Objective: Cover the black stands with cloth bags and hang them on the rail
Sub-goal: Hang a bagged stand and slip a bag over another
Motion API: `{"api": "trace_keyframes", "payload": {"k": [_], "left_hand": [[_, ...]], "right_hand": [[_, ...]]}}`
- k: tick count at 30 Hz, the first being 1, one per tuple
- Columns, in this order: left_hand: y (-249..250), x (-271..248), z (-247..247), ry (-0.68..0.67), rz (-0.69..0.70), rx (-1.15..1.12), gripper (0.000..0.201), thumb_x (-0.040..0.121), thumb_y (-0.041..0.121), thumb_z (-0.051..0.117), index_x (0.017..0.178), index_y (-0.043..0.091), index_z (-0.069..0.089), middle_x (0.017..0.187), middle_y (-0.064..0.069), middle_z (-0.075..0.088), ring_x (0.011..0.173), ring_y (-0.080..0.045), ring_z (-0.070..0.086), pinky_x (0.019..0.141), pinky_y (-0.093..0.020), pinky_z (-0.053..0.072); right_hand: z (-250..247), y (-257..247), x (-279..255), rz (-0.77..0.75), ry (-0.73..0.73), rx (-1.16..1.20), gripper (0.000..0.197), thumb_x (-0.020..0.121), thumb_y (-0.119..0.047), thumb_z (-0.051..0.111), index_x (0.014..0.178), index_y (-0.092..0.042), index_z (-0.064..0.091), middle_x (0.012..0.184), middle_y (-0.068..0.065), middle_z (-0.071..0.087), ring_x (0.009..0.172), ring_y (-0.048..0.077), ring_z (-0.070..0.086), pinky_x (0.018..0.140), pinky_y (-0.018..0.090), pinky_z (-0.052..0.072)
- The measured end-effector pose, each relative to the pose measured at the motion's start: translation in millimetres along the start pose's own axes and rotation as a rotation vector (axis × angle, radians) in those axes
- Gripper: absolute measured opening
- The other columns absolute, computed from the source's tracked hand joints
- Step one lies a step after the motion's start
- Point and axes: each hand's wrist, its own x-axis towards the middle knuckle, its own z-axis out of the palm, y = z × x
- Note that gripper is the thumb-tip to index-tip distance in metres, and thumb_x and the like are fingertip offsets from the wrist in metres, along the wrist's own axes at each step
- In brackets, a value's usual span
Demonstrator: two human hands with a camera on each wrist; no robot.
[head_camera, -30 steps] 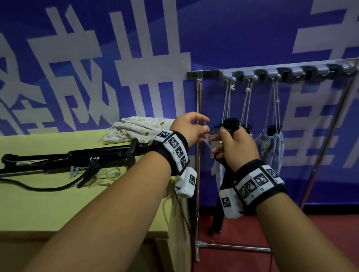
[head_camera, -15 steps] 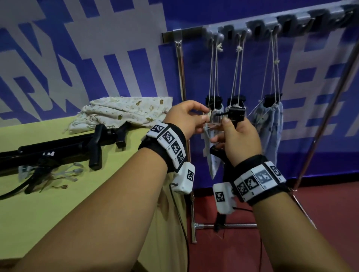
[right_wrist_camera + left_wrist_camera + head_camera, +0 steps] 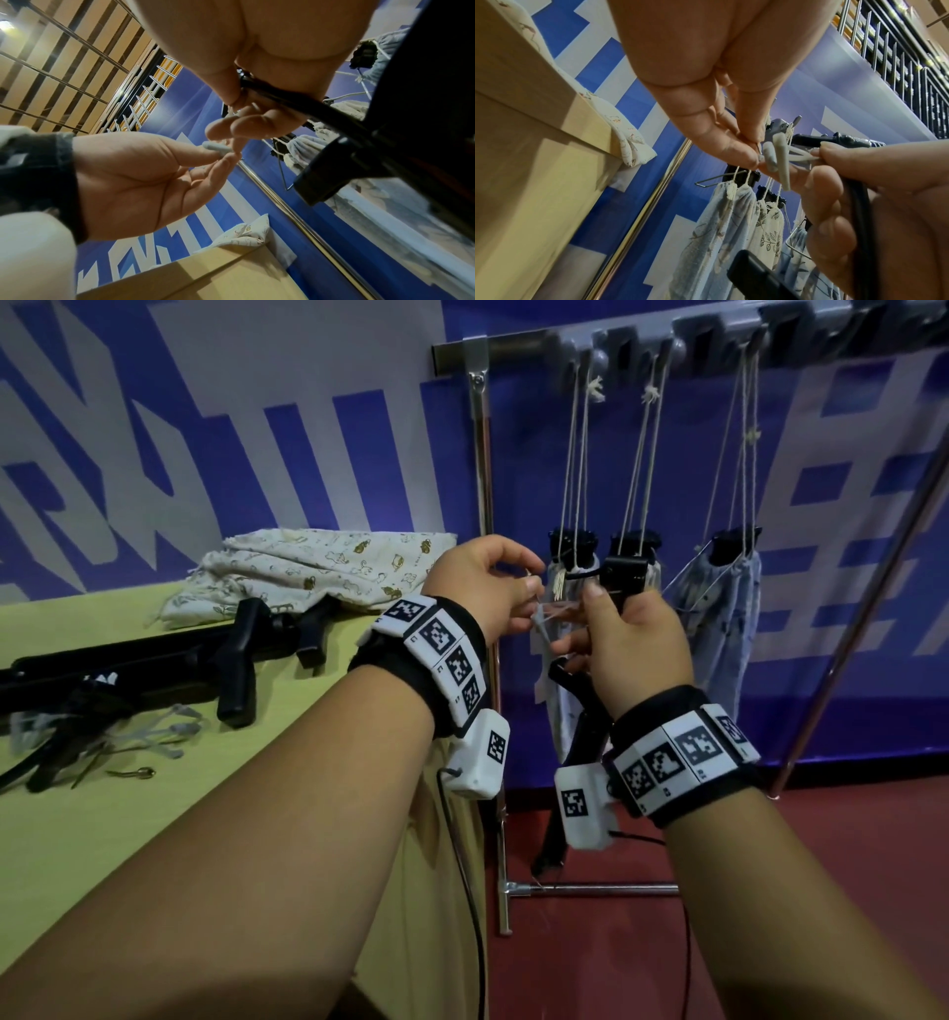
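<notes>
Right hand (image 3: 634,649) grips one bare black stand (image 3: 624,575), held upright just before the rail (image 3: 719,338). Left hand (image 3: 482,593) pinches one pale plastic tie (image 3: 781,160) at that stand's head. Three bagged stands (image 3: 729,608) hang on cords beyond both hands. Left of the left hand, the desk (image 3: 154,814) carries further black stands (image 3: 154,660) and folded cloth bags (image 3: 318,567); their count is unclear.
</notes>
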Motion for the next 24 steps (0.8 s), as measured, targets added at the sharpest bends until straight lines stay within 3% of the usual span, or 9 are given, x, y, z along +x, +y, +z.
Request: {"api": "trace_keyframes", "payload": {"k": [7, 10, 14, 16, 20, 24], "left_hand": [[-1.8, 1.5, 0.6, -0.007, 0.021, 0.014, 0.015, 0.096, -0.001, 0.066, 0.105, 0.009, 0.073, 0.101, -0.019, 0.075, 0.077, -0.019, 0.073, 0.06, -0.023, 0.058], [-0.9, 2.2, 1.0, 0.0, 0.025, -0.017, 0.014, 0.097, 0.0, 0.067, 0.105, 0.009, 0.073, 0.099, -0.017, 0.076, 0.078, -0.02, 0.074, 0.062, -0.025, 0.061], [-0.3, 3.0, 0.7, -0.002, 0.023, -0.023, 0.013, 0.098, 0.0, 0.064, 0.108, 0.006, 0.071, 0.097, -0.018, 0.075, 0.077, -0.024, 0.074, 0.067, -0.032, 0.065], [-1.2, 1.6, 0.8, -0.02, 0.028, -0.002, 0.014, 0.098, -0.002, 0.065, 0.109, 0.004, 0.071, 0.095, -0.017, 0.074, 0.076, -0.022, 0.072, 0.064, -0.029, 0.064], [-2.6, 0.9, 1.3, -0.03, 0.043, 0.028, 0.015, 0.095, -0.004, 0.067, 0.107, 0.004, 0.072, 0.091, -0.014, 0.074, 0.076, -0.019, 0.072, 0.061, -0.025, 0.062], [-3.6, 0.6, 2.1, -0.047, 0.009, -0.005, 0.016, 0.09, -0.005, 0.073, 0.102, 0.005, 0.076, 0.099, -0.021, 0.076, 0.081, -0.023, 0.073, 0.064, -0.025, 0.06]], "right_hand": [[-0.3, -1.4, -2.5, 0.005, 0.003, 0.025, 0.018, 0.111, -0.029, 0.056, 0.114, -0.015, 0.066, 0.091, 0.003, 0.081, 0.061, 0.014, 0.071, 0.067, 0.054, 0.063], [-1.6, -1.0, -2.9, 0.015, 0.005, 0.031, 0.016, 0.111, -0.03, 0.057, 0.11, -0.016, 0.066, 0.087, 0.0, 0.081, 0.06, 0.014, 0.071, 0.069, 0.059, 0.063], [-3.3, 0.1, -1.5, 0.015, -0.007, 0.033, 0.019, 0.112, -0.028, 0.054, 0.115, -0.013, 0.065, 0.096, -0.002, 0.082, 0.058, 0.012, 0.069, 0.063, 0.045, 0.059], [-3.5, 0.6, -1.3, 0.019, -0.009, 0.044, 0.019, 0.112, -0.028, 0.054, 0.116, -0.012, 0.064, 0.095, -0.002, 0.082, 0.058, 0.012, 0.069, 0.062, 0.041, 0.058], [-3.4, 0.6, -3.0, 0.006, 0.012, 0.037, 0.02, 0.112, -0.027, 0.055, 0.115, -0.011, 0.066, 0.084, -0.005, 0.081, 0.056, 0.01, 0.068, 0.05, 0.029, 0.054], [-3.5, 0.4, -3.0, 0.003, 0.036, 0.028, 0.019, 0.111, -0.029, 0.057, 0.11, -0.013, 0.067, 0.072, -0.007, 0.076, 0.055, 0.009, 0.067, 0.048, 0.027, 0.053]]}}
